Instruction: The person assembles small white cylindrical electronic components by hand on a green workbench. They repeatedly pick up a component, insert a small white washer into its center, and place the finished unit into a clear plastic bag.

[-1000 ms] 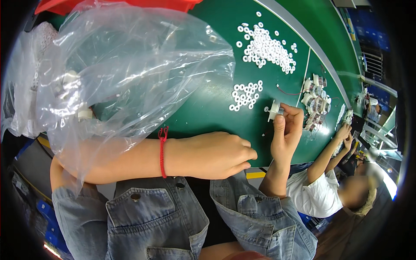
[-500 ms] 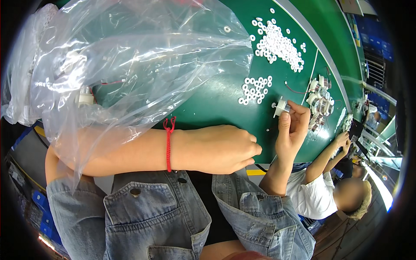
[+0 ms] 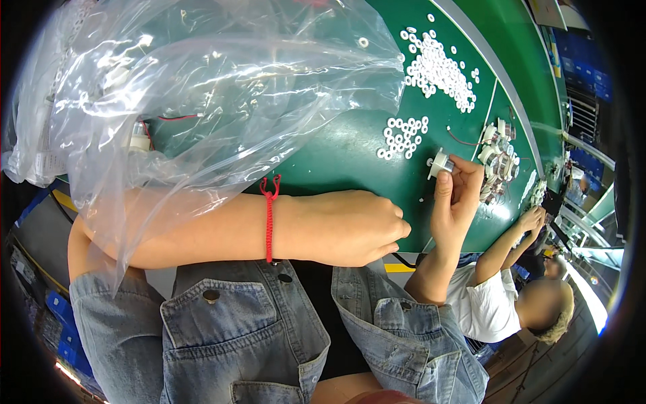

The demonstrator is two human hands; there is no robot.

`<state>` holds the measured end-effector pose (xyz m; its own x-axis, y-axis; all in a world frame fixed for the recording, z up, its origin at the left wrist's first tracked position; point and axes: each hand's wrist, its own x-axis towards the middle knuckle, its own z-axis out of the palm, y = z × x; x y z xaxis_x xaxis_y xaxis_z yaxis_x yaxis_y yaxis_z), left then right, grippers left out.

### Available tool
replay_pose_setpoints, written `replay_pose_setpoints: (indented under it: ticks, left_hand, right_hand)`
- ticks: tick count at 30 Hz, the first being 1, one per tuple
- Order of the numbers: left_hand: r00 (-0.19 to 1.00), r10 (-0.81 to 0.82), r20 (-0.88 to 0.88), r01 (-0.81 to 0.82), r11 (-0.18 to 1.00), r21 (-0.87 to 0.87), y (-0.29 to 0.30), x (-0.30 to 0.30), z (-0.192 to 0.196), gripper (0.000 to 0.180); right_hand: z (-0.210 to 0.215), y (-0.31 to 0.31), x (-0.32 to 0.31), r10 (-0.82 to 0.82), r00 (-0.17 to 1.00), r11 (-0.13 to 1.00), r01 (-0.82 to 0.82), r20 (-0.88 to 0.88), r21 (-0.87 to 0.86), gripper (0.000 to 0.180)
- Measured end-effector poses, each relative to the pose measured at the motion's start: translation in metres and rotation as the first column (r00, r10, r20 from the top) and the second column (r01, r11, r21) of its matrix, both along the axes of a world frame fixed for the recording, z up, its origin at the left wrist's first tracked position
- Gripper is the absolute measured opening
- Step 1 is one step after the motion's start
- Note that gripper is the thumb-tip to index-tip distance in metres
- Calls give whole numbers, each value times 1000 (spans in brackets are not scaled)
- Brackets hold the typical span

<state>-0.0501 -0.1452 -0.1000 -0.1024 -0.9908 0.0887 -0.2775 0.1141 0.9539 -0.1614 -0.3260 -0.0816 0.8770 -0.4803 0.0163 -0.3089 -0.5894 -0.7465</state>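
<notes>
In my right hand a small motor with a white plastic housing and a metal can is pinched between thumb and fingers. It is held just above the green table. My left hand, a red braided cord on its wrist, lies along the table's near edge with the fingers curled in. Whatever those fingers hold, if anything, is hidden. Beyond my hands lies a small group of white rings, with a larger pile of white rings farther back. Several similar motors with wires are heaped right of my right hand.
A big clear plastic bag covers the table's left side and drapes over my left forearm. A white part with a red wire shows through it. At the right, another person in a white shirt works at the same table.
The view has shifted slightly. My right hand still pinches the motor in nearly the same place, and my left hand stays curled near the edge.
</notes>
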Motion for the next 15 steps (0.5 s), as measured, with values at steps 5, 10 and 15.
replay_pose_setpoints:
  ticks: [5, 10, 15]
  left_hand:
    - [1000, 10, -19, -10, 1000, -8, 0, 2, 3, 23]
    - [1000, 5, -25, -5, 1000, 7, -1, 1, 1, 25]
    - [998, 0, -59, 0, 1000, 12, -2, 1, 1, 26]
  right_hand:
    - [26, 3, 16, 119, 959, 963, -174, -258, -204, 18]
    - [25, 4, 22, 193, 950, 928, -258, -244, -269, 19]
    - [20, 3, 16, 180, 958, 921, -244, -223, -303, 21]
